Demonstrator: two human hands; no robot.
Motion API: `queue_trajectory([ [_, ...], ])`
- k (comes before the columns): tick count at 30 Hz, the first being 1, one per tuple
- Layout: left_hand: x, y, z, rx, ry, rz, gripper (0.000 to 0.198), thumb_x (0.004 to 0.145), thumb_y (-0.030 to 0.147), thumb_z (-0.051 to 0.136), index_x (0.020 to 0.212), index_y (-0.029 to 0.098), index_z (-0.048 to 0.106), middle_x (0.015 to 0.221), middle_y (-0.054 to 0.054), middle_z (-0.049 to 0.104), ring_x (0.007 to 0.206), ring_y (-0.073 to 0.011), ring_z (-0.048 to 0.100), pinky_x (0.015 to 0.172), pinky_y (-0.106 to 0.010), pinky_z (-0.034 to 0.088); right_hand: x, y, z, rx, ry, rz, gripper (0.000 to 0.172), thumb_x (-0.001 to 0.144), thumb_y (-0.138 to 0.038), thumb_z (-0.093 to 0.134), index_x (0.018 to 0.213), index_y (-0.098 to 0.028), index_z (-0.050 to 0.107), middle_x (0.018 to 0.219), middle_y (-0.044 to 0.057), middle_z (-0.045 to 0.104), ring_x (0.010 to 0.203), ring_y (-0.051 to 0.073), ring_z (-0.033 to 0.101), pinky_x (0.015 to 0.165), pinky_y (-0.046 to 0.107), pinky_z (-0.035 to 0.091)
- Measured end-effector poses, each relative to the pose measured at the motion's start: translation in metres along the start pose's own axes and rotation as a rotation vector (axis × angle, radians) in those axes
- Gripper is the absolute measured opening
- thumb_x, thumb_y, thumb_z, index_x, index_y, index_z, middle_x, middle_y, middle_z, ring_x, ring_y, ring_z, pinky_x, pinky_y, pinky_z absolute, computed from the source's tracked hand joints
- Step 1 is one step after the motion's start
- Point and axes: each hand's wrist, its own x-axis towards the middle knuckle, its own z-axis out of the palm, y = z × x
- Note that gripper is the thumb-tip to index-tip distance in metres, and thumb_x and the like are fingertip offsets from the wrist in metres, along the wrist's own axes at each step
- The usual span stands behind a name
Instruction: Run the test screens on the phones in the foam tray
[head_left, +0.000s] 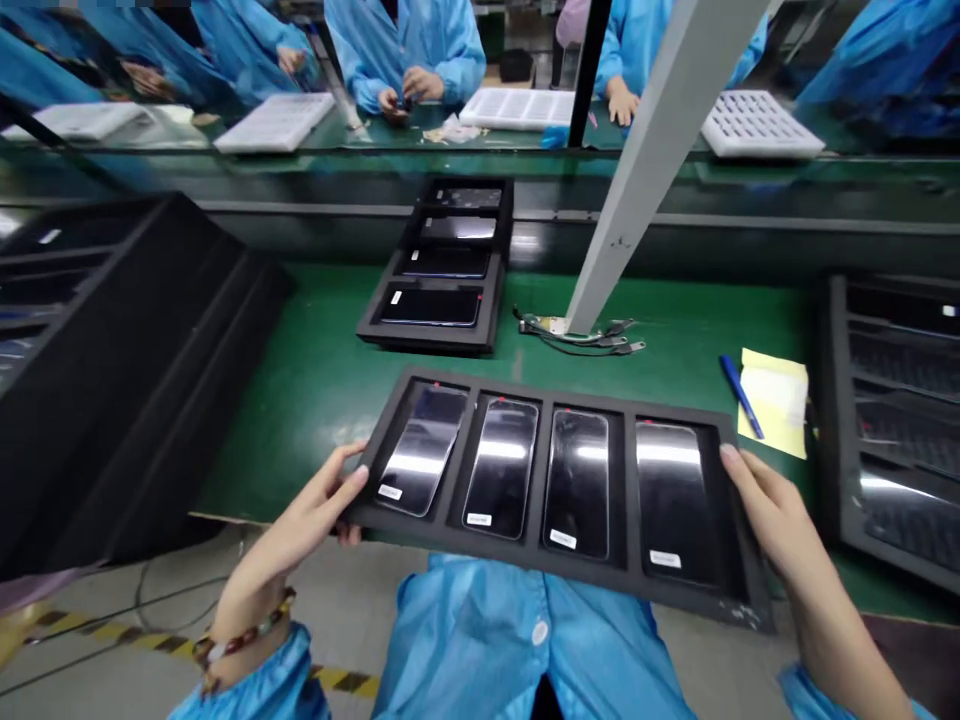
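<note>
Both hands hold a black foam tray (544,480) by its short ends, tilted, at the front edge of the green bench. Several smartphones (501,468) lie in its compartments, one in each, screens up with a small white label near the lower end. My left hand (319,500) grips the left end, thumb on the rim and fingers partly under it. On the right end, my right hand (769,500) has its thumb on the rim; its other fingers are mostly hidden. Beyond it, another black tray (367,330) of phones rests on the bench.
A tall stack of black trays (157,350) stands at left, more trays (840,420) at right. Short cables (585,338) lie by a slanted grey post (645,190). A blue pen (741,396) lies by yellow paper (787,435). Co-workers in blue smocks (405,45) sit opposite.
</note>
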Motion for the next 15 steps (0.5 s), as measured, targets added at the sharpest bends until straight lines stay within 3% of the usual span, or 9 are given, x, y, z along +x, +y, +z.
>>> queue_trajectory([
  [3, -0.002, 0.011, 0.006, 0.257, 0.081, 0.075, 0.075, 0.076, 0.084, 0.08, 0.13, 0.032, 0.071, 0.078, -0.001, 0.077, 0.063, -0.028, 0.068, 0.058, -0.035, 0.054, 0.017, -0.007, 0.01, -0.085, 0.05, -0.036, 0.064, 0.093, -0.08, 0.073, 0.121, -0.023, 0.086, 0.108, 0.016, 0.085, 0.1, 0.035, 0.079, 0.097, 0.051, 0.062],
  [7, 0.011, 0.026, -0.005, 0.469, 0.316, 0.257, 0.05, 0.08, 0.08, 0.075, 0.092, 0.032, 0.08, 0.092, 0.001, 0.081, 0.083, -0.0279, 0.07, 0.075, -0.035, 0.058, 0.031, -0.005, 0.017, -0.252, 0.133, -0.26, 0.073, 0.094, -0.086, 0.065, 0.119, -0.02, 0.085, 0.118, 0.017, 0.079, 0.114, 0.037, 0.072, 0.117, 0.062, 0.052],
  [9, 0.029, 0.038, -0.012, 0.416, 0.416, 0.3, 0.045, 0.082, 0.076, 0.077, 0.095, 0.033, 0.081, 0.101, 0.003, 0.082, 0.093, -0.0278, 0.071, 0.085, -0.036, 0.059, 0.029, -0.01, 0.014, -0.322, 0.147, -0.357, 0.076, 0.096, -0.088, 0.059, 0.117, -0.019, 0.085, 0.123, 0.019, 0.076, 0.124, 0.04, 0.069, 0.12, 0.066, 0.049],
  [11, 0.056, 0.058, -0.017, 0.331, 0.448, 0.305, 0.046, 0.09, 0.071, 0.075, 0.112, 0.031, 0.08, 0.114, 0.002, 0.082, 0.104, -0.026, 0.072, 0.095, -0.036, 0.06, 0.021, -0.029, 0.012, -0.32, 0.113, -0.384, 0.077, 0.097, -0.088, 0.058, 0.124, -0.02, 0.083, 0.126, 0.02, 0.076, 0.127, 0.041, 0.069, 0.12, 0.068, 0.049],
  [13, 0.089, 0.086, -0.019, 0.221, 0.459, 0.311, 0.047, 0.104, 0.063, 0.066, 0.126, 0.023, 0.074, 0.133, -0.004, 0.079, 0.116, -0.0232, 0.071, 0.105, -0.038, 0.06, 0.014, -0.063, 0.02, -0.256, 0.014, -0.428, 0.072, 0.098, -0.083, 0.063, 0.134, -0.023, 0.081, 0.133, 0.018, 0.076, 0.127, 0.04, 0.071, 0.12, 0.066, 0.05],
  [15, 0.122, 0.119, -0.019, 0.131, 0.392, 0.294, 0.046, 0.108, 0.056, 0.067, 0.13, 0.017, 0.071, 0.138, -0.011, 0.075, 0.119, -0.0235, 0.072, 0.106, -0.044, 0.062, 0.014, -0.107, 0.044, -0.121, -0.181, -0.483, 0.063, 0.099, -0.075, 0.071, 0.141, -0.028, 0.079, 0.139, 0.015, 0.077, 0.124, 0.037, 0.074, 0.119, 0.061, 0.053],
])
